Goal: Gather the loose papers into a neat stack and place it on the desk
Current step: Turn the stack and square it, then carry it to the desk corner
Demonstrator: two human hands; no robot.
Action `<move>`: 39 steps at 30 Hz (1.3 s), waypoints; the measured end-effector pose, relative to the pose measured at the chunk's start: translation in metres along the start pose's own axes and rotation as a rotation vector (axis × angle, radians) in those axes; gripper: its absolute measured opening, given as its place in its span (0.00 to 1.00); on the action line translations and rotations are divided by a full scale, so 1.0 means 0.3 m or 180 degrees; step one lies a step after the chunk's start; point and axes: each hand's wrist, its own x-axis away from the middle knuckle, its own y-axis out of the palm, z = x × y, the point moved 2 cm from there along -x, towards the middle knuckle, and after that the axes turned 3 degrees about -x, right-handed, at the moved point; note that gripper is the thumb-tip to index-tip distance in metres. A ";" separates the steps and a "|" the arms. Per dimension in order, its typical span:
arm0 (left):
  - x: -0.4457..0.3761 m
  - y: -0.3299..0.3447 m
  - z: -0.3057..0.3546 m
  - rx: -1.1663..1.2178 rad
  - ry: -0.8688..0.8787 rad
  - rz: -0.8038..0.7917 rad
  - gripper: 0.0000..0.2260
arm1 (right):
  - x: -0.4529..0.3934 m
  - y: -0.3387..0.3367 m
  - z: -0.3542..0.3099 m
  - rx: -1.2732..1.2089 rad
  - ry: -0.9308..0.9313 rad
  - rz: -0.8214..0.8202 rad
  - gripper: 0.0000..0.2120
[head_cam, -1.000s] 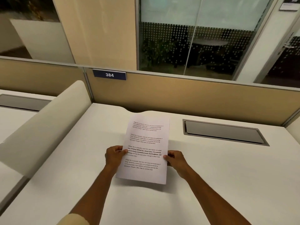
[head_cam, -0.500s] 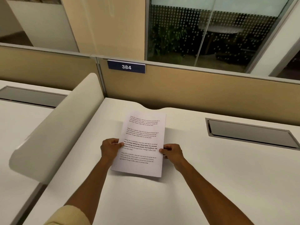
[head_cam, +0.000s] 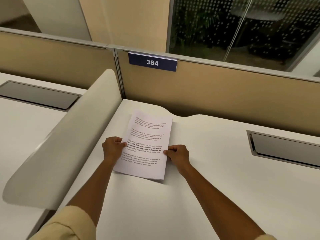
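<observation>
Pinched the paper stack [head_cam: 145,144] at both side edges, left hand [head_cam: 112,148] and right hand [head_cam: 177,154], near the surface's [head_cam: 216,196] back-left corner; could fan out on uneven release.

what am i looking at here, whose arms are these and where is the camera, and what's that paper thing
No machine here: these are a person's two bare arms. The camera sits on their head, looking forward and down, so you see the view they see. The surface is a white desk in an office cubicle, with a tan partition behind it bearing a sign that reads 384. A grey recessed panel is set into the desk on the right. The left hand and right hand each grip one side edge of a stack of papers with printed text. Its near edge casts a shadow on the desk, so that end seems slightly raised. I cannot count the sheets.
</observation>
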 end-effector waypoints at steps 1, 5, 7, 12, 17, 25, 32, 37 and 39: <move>-0.023 -0.001 -0.002 -0.0038 0.0004 0.0033 0.13 | -0.017 0.020 -0.007 -0.0018 0.0017 0.0021 0.04; -0.101 -0.001 0.001 -0.0202 0.0103 0.0170 0.13 | -0.074 0.081 -0.026 -0.0133 0.0055 0.0153 0.08; -0.136 -0.001 0.006 -0.0249 0.0142 0.0235 0.11 | -0.098 0.109 -0.034 -0.0157 0.0027 0.0225 0.09; -0.203 0.003 0.014 -0.0504 0.0476 0.0452 0.04 | -0.136 0.182 -0.061 0.0012 -0.0100 0.0433 0.12; -0.256 0.016 0.027 -0.0821 0.0506 0.0689 0.06 | -0.169 0.242 -0.084 0.0173 -0.0257 0.0538 0.09; -0.330 0.022 0.054 -0.1393 0.0523 0.0706 0.12 | -0.227 0.293 -0.117 0.0350 -0.0291 0.0568 0.11; -0.346 0.032 0.075 -0.1817 0.0614 0.0749 0.07 | -0.259 0.323 -0.135 0.0488 -0.0377 0.0565 0.06; -0.357 0.042 0.087 -0.2185 0.0774 0.0725 0.08 | -0.280 0.336 -0.134 0.0595 -0.0463 0.0620 0.16; -0.356 0.047 0.091 -0.2385 0.0806 0.0687 0.07 | -0.290 0.339 -0.130 0.0626 -0.0468 0.0624 0.19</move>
